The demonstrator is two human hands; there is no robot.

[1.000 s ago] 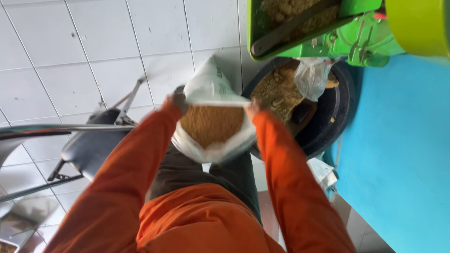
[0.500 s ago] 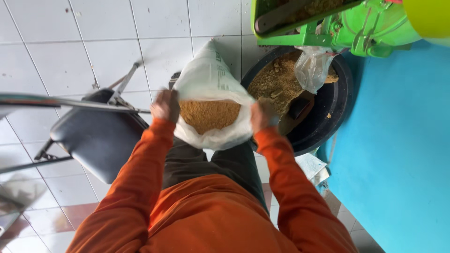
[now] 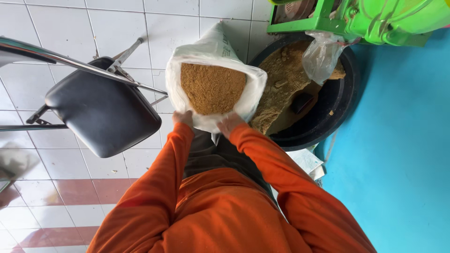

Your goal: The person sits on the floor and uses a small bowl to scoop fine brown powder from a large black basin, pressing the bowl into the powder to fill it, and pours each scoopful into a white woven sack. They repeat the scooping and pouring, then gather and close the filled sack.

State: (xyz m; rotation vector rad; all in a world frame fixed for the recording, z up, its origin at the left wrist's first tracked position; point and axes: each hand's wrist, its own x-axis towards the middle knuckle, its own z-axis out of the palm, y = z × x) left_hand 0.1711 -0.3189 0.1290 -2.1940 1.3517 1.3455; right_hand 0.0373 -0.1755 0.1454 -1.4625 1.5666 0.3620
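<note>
Below the head camera, over white floor tiles [image 3: 70,28]: one white plastic bag [image 3: 213,51], mouth wide open, holding one mass of brown powder [image 3: 213,86]. Gripped at its near rim by two hands, both closed on the plastic: left hand [image 3: 183,117] on the left part of the rim, right hand [image 3: 230,122] on the right part, close together yet not touching. Two orange sleeves [image 3: 154,182] running back from them toward the camera.

Left of the bag, near but apart from it: one folding chair [image 3: 101,112] with a black padded seat and a grey metal frame (only part of the frame inside the view).

Right of the bag, just beside it and partly behind its edge: one round black tub [image 3: 328,112], holding more of the same brown stuff heaped toward its left side, plus one small dark object lying in it, too unclear to name. Above the tub: one green machine [image 3: 365,18], with one clear plastic bag [image 3: 321,56] hanging from it down over the tub's contents.

Along the right side: one blue surface [image 3: 403,154]. Between the tub and the right sleeve, low down: some folded whitish sheets [image 3: 307,161], number impossible to tell. At the bottom left: one reddish band [image 3: 56,192] across the tiles.
</note>
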